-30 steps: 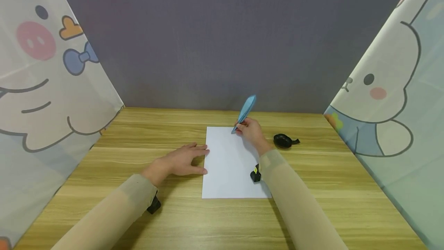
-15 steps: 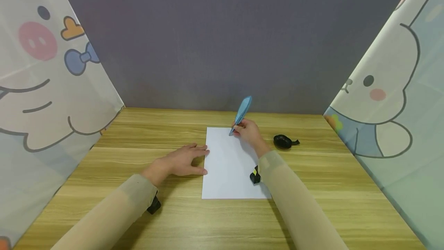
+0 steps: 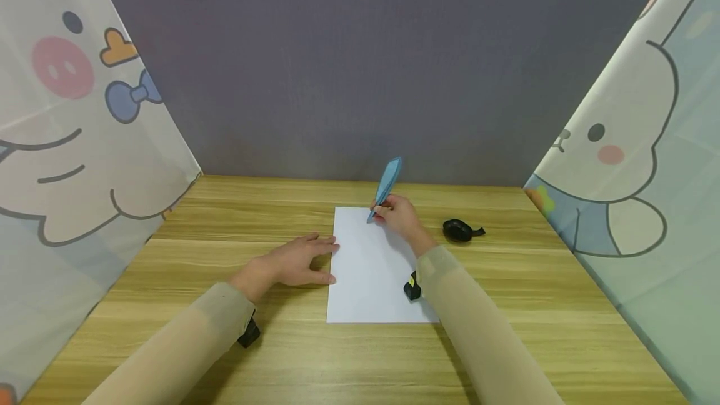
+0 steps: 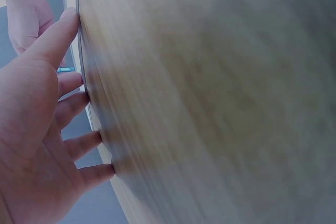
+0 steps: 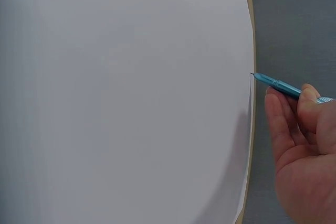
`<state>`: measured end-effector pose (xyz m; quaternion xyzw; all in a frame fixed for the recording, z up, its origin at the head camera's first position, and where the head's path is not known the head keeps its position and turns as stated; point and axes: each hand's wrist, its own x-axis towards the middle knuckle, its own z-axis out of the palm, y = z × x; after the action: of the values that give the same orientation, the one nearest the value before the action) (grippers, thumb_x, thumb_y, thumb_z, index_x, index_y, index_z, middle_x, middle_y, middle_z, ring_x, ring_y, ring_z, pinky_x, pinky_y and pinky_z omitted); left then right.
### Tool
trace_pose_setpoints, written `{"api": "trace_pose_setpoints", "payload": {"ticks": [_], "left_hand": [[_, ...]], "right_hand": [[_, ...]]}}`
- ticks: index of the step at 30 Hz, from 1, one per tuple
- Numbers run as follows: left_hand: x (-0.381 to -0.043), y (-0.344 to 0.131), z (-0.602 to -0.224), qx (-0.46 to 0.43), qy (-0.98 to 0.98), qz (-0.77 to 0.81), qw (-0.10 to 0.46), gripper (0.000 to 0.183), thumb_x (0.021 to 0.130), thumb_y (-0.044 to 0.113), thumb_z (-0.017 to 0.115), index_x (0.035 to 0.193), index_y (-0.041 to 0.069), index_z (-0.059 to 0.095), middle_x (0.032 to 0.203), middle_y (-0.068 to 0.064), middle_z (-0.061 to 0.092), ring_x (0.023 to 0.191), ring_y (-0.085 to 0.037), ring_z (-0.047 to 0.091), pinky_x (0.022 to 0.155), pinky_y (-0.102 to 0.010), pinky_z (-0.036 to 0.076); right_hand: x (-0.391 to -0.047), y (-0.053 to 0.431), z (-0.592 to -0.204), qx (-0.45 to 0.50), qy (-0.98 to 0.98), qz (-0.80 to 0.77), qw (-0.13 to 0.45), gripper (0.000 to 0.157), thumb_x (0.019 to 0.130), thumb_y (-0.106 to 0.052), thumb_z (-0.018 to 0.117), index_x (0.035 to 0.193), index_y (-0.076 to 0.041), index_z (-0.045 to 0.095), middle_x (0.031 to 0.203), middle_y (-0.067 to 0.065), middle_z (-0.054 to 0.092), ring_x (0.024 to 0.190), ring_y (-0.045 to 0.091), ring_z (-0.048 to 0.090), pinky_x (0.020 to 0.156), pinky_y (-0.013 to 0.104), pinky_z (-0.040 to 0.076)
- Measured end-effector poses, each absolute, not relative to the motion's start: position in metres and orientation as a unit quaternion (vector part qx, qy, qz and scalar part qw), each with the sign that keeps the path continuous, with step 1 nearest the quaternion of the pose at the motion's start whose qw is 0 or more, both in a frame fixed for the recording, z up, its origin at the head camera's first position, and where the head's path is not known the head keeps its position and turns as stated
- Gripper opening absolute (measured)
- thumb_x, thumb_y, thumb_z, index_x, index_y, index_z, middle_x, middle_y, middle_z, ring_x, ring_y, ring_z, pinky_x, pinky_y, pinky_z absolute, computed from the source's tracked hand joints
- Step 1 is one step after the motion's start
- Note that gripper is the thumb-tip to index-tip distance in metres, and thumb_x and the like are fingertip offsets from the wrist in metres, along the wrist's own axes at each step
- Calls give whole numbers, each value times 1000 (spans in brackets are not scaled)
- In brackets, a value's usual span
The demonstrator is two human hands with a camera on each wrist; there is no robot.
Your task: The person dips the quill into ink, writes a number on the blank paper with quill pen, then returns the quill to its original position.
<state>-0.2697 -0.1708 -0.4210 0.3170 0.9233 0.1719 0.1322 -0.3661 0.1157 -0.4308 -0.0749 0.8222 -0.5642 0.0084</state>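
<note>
A sheet of white paper point(image 3: 365, 280) lies on the table in front of the person. My right hand point(image 3: 399, 214) is over its far part, pinching a blue pen point(image 3: 388, 180) with a wide, flat, feather-like top. The pen slants, its top pointing up and away, its tip down at the paper. In the right wrist view the thumb and fingers hold the teal pen barrel point(image 5: 283, 86), and its fine tip meets the sheet. My left hand point(image 3: 298, 261) rests with spread fingers at the paper's left edge, thumb and fingertips down, holding nothing.
A black rounded object point(image 3: 458, 230) with a short tail lies right of the paper. A grey panel point(image 3: 360, 67) stands behind the wooden table point(image 3: 253, 205), with cartoon-printed cloths point(image 3: 62, 161) at both sides. Small black cameras point(image 3: 413, 289) sit on the wrists.
My right hand has moved slightly left and a little nearer across the paper with the pen, its tip staying at the sheet. My left hand has stayed in place.
</note>
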Motion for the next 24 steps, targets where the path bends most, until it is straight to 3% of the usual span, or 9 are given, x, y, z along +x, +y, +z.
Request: {"api": "trace_pose_setpoints", "payload": {"ticks": [24], "left_hand": [[-272, -170, -423, 316, 925, 168, 129, 81, 104, 57, 71, 166, 11, 49, 178, -12, 39, 164, -53, 29, 132, -70, 29]], "right_hand": [[-360, 106, -430, -112, 832, -542, 18, 15, 108, -4, 68, 115, 4, 79, 114, 21, 79, 99, 19, 77, 90, 30, 67]]}}
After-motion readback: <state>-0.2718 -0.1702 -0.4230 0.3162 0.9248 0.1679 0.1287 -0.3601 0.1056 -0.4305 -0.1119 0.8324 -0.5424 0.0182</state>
